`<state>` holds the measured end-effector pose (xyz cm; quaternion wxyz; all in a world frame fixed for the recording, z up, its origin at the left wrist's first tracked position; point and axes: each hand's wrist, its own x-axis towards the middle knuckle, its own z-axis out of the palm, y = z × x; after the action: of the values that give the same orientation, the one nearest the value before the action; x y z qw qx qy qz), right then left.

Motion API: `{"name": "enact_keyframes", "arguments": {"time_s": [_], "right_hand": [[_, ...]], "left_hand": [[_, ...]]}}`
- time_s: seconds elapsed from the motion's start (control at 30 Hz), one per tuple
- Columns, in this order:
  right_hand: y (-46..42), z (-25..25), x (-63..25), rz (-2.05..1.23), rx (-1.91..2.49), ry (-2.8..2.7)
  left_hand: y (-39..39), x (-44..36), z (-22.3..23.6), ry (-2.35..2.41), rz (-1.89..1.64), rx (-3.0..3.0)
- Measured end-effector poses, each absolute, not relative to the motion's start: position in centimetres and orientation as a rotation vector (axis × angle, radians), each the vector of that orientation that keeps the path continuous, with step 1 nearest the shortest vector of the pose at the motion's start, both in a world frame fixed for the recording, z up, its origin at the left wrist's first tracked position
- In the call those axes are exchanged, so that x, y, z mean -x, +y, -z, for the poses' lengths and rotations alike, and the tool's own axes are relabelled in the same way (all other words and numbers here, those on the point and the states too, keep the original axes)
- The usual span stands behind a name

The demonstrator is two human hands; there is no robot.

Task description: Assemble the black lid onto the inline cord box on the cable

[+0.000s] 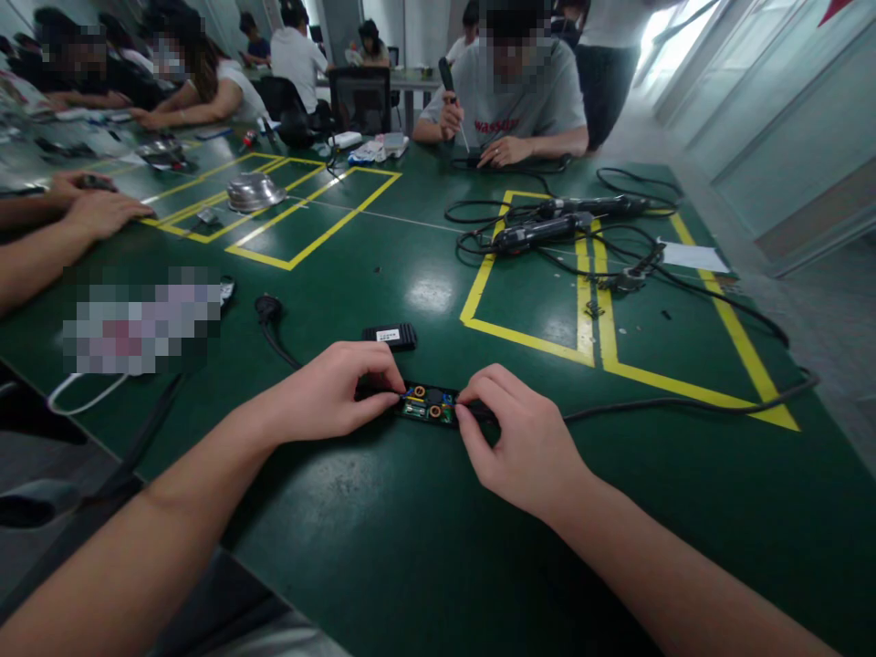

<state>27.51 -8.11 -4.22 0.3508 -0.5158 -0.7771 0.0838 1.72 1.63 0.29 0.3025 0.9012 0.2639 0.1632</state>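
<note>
A small green circuit board [428, 404] with copper-coloured ring coils and blue and yellow parts sits in an open black case on the green table. At its left end, my left hand [335, 391] pinches with thumb and forefinger. My right hand [516, 438] closes thumb and forefinger on the opposite end. Fingertips hide both ends, so I cannot tell whether they grip the board, the case or the wires. Just beyond lies a ribbed black cover [389, 337] with a white label. A black cable with a plug [268, 308] runs toward my left hand.
Another black cable [643, 404] runs right from my right hand. Two black electric screwdrivers [540, 233] lie among looped cords beyond it. A metal bowl [255, 192] stands far left. Across the table a person [510, 109] holds a screwdriver; another person's hands [96, 205] rest at left.
</note>
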Motion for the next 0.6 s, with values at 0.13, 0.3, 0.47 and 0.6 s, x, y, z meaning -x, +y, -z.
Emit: {"name": "enact_keyframes", "arguments": {"time_s": [0.13,0.3,0.47,0.6], "right_hand": [[-7.9,4.3,-27.8,-0.211,1.329,-2.040],[-7.9,4.3,-27.9,-0.105,1.327,-2.104],[-7.9,4.3,-28.0,-0.064,1.305,-2.131],[-7.9,4.3,-28.2,-0.153,1.310,-2.117]], "left_hand": [[1.7,-1.7,0.1,0.696,-0.461,-2.431],[1.8,-1.6,0.7,0.696,-0.466,-2.486],[1.6,-2.1,0.8,0.659,-0.505,-2.547],[1.2,-3.1,1.0,0.706,-0.482,-2.600]]}}
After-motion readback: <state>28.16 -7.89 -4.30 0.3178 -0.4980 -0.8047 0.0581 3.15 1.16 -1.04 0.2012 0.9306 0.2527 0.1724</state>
